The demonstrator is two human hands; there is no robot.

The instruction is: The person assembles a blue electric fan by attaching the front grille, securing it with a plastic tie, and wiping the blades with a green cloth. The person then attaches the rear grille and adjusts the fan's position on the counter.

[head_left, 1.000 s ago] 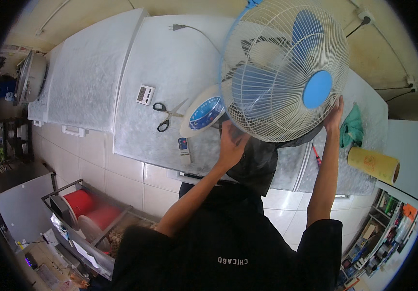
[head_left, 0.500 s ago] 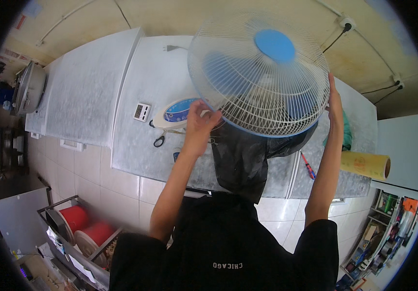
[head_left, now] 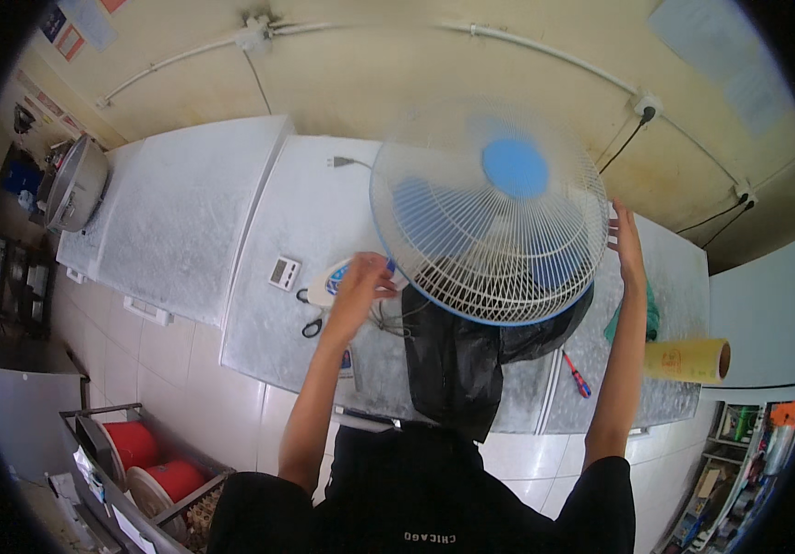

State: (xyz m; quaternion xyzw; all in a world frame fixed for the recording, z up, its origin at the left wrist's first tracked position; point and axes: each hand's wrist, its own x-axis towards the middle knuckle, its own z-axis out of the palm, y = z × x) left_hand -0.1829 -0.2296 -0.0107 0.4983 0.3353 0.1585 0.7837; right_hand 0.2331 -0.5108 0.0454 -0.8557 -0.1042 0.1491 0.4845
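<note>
We see the left hand [head_left: 358, 288] curled around the white fan [head_left: 490, 212] at its lower left, by its base [head_left: 335, 280]; the right hand [head_left: 625, 243], fingers spread, sits at the grille's right edge. The fan stands on the speckled counter [head_left: 305, 222], over a black bag [head_left: 471, 360].

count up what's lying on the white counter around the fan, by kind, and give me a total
Blue-and-white wire-guarded fan: 1
Black plastic bag: 1
Black-handled scissors: 1
Small white digital display: 1
Red-and-blue screwdriver: 1
Yellowish film roll: 1
Green cloth: 1
Total: 7
</note>
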